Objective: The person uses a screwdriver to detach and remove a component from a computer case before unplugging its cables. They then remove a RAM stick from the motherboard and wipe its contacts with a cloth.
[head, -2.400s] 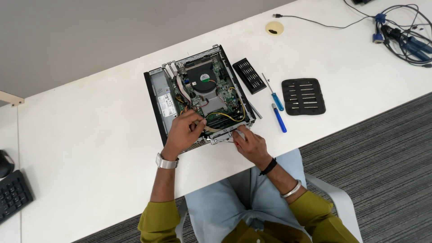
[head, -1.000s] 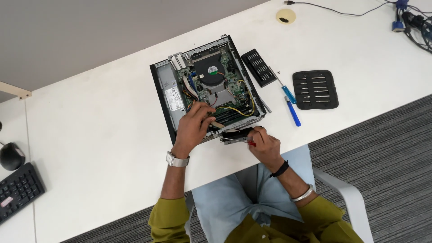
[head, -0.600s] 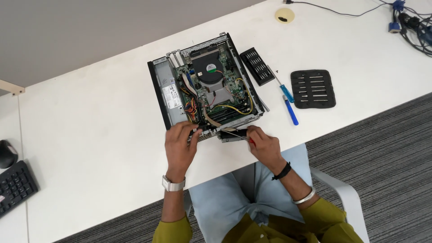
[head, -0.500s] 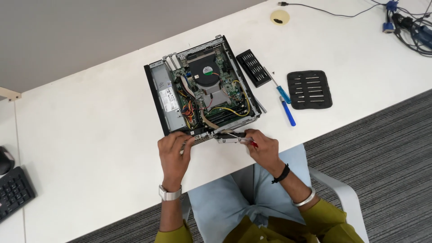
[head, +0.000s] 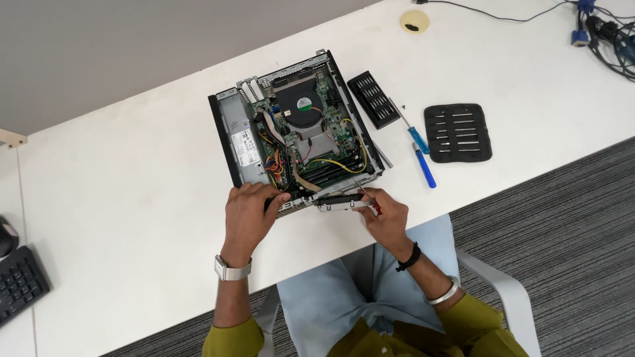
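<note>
- Head view: the open computer case (head: 297, 132) lies on the white table (head: 132, 198).
- The left hand (head: 248, 215) curls over the case's near edge.
- The right hand (head: 387, 215) pinches a red-handled screwdriver (head: 368, 197) at the drive bracket (head: 340, 201).
- Blue screwdrivers (head: 423, 165) lie to the right.

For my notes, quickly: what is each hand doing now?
Left hand: gripping the computer case front edge.
Right hand: closed on a red-handled screwdriver.

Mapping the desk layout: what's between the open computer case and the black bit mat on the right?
In the head view, between the open computer case and the black bit mat lie a black bit holder and two blue-handled screwdrivers, on the white table.
</note>
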